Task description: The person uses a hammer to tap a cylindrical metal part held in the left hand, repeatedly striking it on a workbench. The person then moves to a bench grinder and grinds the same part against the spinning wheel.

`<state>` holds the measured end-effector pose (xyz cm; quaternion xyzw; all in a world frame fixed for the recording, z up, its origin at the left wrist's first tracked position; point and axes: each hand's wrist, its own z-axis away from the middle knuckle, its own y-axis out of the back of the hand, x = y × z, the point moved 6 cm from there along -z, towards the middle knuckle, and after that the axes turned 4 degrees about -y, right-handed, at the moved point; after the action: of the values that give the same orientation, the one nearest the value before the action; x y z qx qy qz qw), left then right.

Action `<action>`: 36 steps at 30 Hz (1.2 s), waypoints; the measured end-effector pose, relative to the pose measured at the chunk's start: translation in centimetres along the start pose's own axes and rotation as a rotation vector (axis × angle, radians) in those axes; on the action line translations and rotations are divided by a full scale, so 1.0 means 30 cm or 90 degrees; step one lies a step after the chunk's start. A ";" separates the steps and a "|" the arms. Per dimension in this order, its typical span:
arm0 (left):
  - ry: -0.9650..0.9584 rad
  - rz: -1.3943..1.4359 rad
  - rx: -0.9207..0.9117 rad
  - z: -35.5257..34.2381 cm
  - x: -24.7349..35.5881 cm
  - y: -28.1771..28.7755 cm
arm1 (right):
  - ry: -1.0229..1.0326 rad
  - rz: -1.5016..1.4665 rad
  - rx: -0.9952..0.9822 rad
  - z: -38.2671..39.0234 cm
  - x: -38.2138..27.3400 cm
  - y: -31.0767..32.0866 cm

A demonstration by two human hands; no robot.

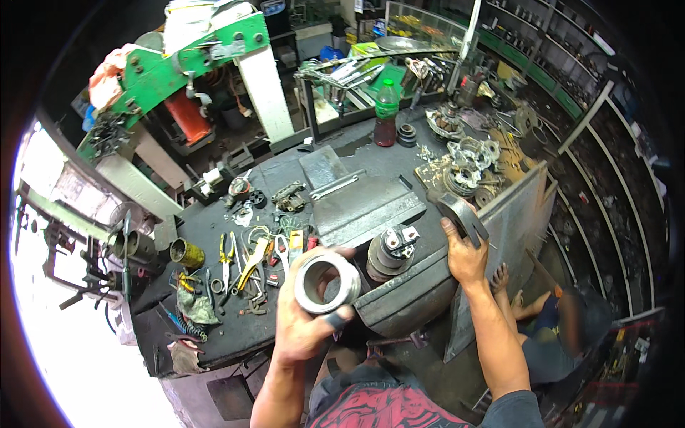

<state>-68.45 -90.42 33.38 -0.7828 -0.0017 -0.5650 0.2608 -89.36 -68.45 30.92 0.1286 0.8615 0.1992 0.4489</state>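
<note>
Silvery metal ring at lower centre of the frame: the left hand grips its outside, fingers wrapped round, probably leaving the bore open to view. Right of centre, the right hand clasps a dark curved block low down.

one held ring, one held dark piece, one green-capped bottle
</note>
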 end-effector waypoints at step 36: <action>0.078 -0.295 -0.513 -0.408 -0.135 -0.183 | -0.178 -0.049 -0.033 0.011 0.060 -0.012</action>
<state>-82.36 -89.52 34.79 -0.7660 0.0583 -0.6089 -0.1976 -90.14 -67.97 29.28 0.1105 0.7893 0.1840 0.5753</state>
